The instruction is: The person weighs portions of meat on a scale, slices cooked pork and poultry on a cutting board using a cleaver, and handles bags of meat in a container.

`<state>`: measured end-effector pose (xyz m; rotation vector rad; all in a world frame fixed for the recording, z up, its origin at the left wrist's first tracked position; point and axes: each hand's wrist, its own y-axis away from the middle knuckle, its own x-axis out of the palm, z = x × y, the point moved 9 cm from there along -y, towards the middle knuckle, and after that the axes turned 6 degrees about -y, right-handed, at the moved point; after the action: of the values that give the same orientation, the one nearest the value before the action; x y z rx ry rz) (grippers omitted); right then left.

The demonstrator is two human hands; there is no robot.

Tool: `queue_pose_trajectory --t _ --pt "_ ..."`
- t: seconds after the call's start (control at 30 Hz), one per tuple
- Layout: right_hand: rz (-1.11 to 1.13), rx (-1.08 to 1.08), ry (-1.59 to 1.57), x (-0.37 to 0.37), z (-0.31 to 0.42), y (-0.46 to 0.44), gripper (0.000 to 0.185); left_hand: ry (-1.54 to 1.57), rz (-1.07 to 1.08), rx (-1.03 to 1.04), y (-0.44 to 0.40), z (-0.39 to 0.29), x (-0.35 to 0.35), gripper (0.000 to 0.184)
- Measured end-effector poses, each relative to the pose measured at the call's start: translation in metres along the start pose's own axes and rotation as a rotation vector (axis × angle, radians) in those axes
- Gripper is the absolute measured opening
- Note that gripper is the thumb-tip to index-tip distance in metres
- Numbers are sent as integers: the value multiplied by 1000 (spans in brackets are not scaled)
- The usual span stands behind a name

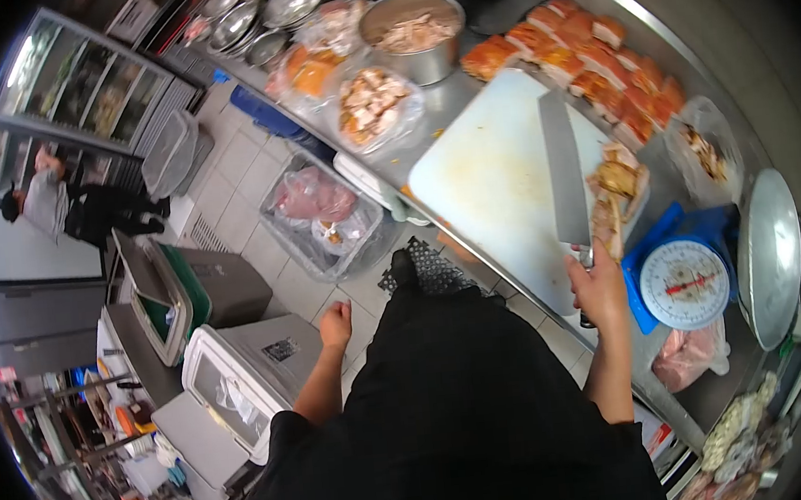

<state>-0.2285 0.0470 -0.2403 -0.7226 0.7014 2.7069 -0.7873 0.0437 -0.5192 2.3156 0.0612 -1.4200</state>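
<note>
My right hand (599, 285) is wrapped round the handle of a cleaver (563, 169), whose broad blade lies over the white cutting board (479, 162). Beside the blade, on the board's right side, are pieces of cooked meat with bone (616, 188). My left hand (336, 324) hangs at my side above the floor, away from the counter. Its fingers are curled in, and nothing shows in them. Browned slabs of roast meat (584, 58) lie in rows past the board.
A blue dial scale (684, 282) stands right of the board. Left of it are a bag of chopped meat (374, 108) and a metal pot (417, 58). A lined bin (325, 257) and grey bins (223, 285) stand on the floor. Another person (63, 203) is by the fridges.
</note>
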Motion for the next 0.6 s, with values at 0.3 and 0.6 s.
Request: queue_pose_trajectory --t 0.3,0.6 --pt "-77 192 100 59 -35 -24 30 -145 323 -178 -55 153 68 50" --pt "-73 119 -49 126 47 16 26 88 326 -177 -215 150 50 49"
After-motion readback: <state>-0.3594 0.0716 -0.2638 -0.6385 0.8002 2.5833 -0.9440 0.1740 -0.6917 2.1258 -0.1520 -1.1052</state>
